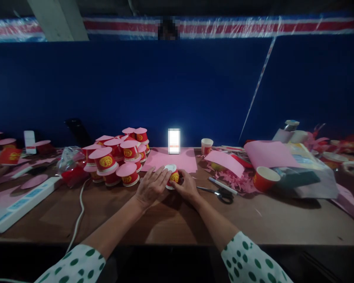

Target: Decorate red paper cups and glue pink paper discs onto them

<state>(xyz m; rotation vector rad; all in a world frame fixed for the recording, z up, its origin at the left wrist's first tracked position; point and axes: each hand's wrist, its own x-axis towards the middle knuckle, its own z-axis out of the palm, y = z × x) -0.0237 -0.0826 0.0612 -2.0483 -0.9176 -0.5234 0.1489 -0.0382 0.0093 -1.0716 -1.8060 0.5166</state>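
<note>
A small red paper cup (pixel 174 178) with a gold emblem stands in front of me, a white round face on top. My left hand (pixel 152 186) grips its left side, the long fingers laid together across the upper edge; its thumb is hidden. On the other side my right hand (pixel 188 185) is closed round the cup, with the thumb on the front near the emblem. Just behind the hands lies a pink paper sheet (pixel 179 160). Scissors (pixel 221 193) with dark handles and a white pen (pixel 223 186) rest right of my right hand.
Left stands a stack of red cups with pink paper discs (pixel 106 161). A white power strip (pixel 23 204) and cable (pixel 81 200) lie further left. A lit phone (pixel 174 140) stands behind. Right are pink scraps (pixel 230 179), a tilted red cup (pixel 266 179) and another person's hand (pixel 352 168).
</note>
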